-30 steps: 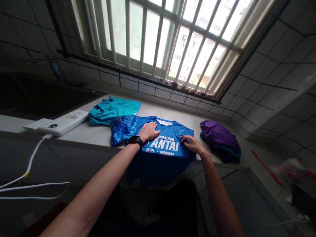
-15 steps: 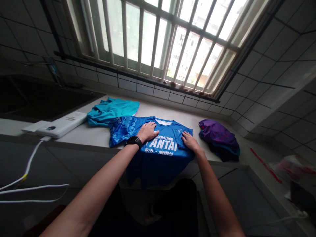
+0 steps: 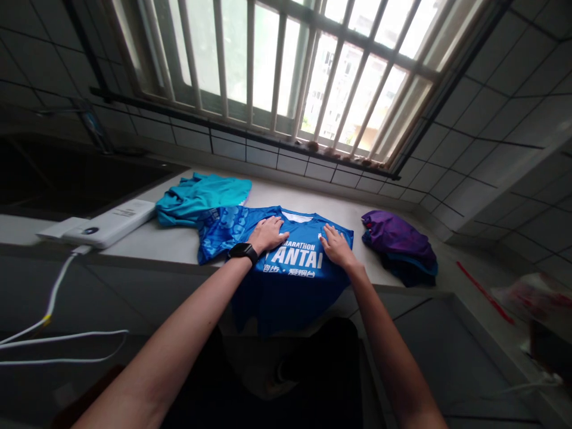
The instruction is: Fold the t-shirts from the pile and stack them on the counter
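Observation:
A blue T-shirt with white lettering (image 3: 290, 262) lies front up on the pale counter (image 3: 170, 241), its lower part hanging over the front edge. My left hand (image 3: 267, 232), with a black watch on the wrist, rests flat and open on the shirt's chest near the collar. My right hand (image 3: 336, 246) lies flat with fingers spread on the shirt's right side, over the folded-in sleeve.
A teal garment (image 3: 201, 196) lies at the shirt's left. A purple and blue pile of clothes (image 3: 397, 244) sits to the right. A white power bank (image 3: 105, 223) with a cable lies at the left edge. A barred window (image 3: 286, 71) stands behind the counter.
My right hand has moved from the shirt's right edge inward and up, and now lies flat on the folded sleeve. My left hand has stayed in place.

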Demonstrator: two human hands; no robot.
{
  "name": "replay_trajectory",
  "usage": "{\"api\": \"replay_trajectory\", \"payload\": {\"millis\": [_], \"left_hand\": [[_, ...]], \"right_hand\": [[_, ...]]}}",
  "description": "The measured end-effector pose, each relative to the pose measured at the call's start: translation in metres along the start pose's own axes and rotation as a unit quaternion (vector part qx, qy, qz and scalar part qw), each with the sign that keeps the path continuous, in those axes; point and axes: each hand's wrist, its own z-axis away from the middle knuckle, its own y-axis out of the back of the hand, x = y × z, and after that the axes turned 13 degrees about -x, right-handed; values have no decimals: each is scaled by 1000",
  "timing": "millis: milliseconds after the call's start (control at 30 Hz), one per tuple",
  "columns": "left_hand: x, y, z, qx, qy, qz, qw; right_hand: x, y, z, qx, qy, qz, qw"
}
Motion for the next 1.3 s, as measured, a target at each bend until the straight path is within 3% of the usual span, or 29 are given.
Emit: {"api": "replay_trajectory", "payload": {"millis": [100,267,400,533,600,667,767,867,967,1133,1300], "left_hand": [[-2,-1,-1,-1,1,-3,1000],[-6,-6,-5,-13,6,-9,1000],[3,-2,-1,-14,19,-49,999],[20,16,11,55,-21,-117,991],[16,29,21,107,1,-111,988],[-5,44,37,156,87,-75,981],[-61,64,69,180,239,-12,954],[-116,70,97,103,351,33,930],[-141,60,110,35,322,83,942],[-137,44,106,105,221,205,948],[-134,49,101,80,177,290,937]], "right_hand": [[-9,-10,0,-17,1,-22,1000],[-7,-20,1,9,2,-49,999],[-6,-19,1,7,12,-37,999],[-7,-18,2,-6,20,-19,1000],[-9,-17,4,-10,17,-27,999],[-10,-16,5,-8,8,-39,999],[-13,-15,8,-3,14,-38,999],[-13,-16,8,4,17,-38,999],[-12,-18,5,13,15,-46,999],[-11,-20,2,13,18,-51,998],[-11,-19,5,19,23,-44,999]]}}
